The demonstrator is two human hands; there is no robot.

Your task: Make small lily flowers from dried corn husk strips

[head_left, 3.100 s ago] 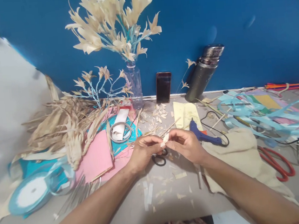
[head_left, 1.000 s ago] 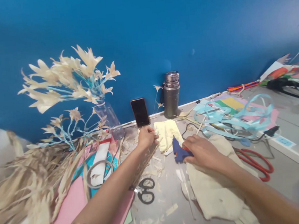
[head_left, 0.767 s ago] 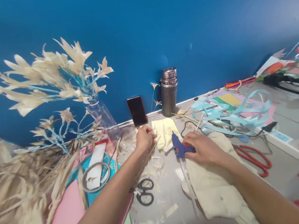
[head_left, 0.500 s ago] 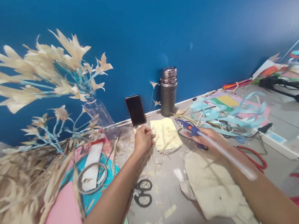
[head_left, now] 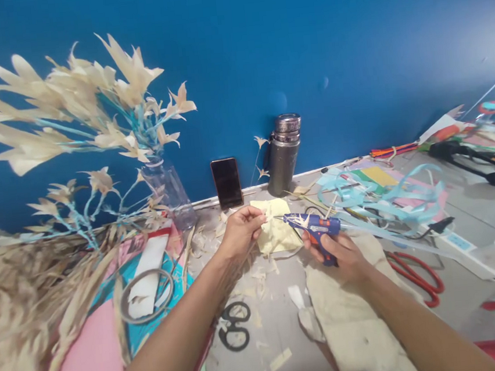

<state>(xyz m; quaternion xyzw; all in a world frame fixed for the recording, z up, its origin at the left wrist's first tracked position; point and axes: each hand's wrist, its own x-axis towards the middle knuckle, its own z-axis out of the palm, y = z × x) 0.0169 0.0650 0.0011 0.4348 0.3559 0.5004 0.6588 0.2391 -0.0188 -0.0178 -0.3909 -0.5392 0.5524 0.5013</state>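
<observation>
My right hand (head_left: 339,252) is wrapped round a blue and orange hot glue gun (head_left: 315,228), its nozzle aimed left. A clear glue stick (head_left: 378,232) sticks out of the gun's back end. Opposite the nozzle, my left hand (head_left: 245,229) is closed in a pinch; whatever sits between its fingertips is too small to name. Below and between the hands lies a yellow paper square (head_left: 274,241) with pale scraps on it. A folded cream cloth (head_left: 352,321) rests under my right forearm.
Black-handled scissors (head_left: 235,325) lie near the front. A phone (head_left: 226,183) and a steel flask (head_left: 285,154) stand by the blue wall. Pale husk flowers (head_left: 86,102) fill a clear bottle (head_left: 167,193) at left. Red-handled scissors (head_left: 418,277), light blue ribbon (head_left: 392,195) and a power strip (head_left: 466,246) lie right.
The glue gun has turned from pointing away to pointing left, and its nozzle has come nearer my left hand. My left hand has shifted slightly right.
</observation>
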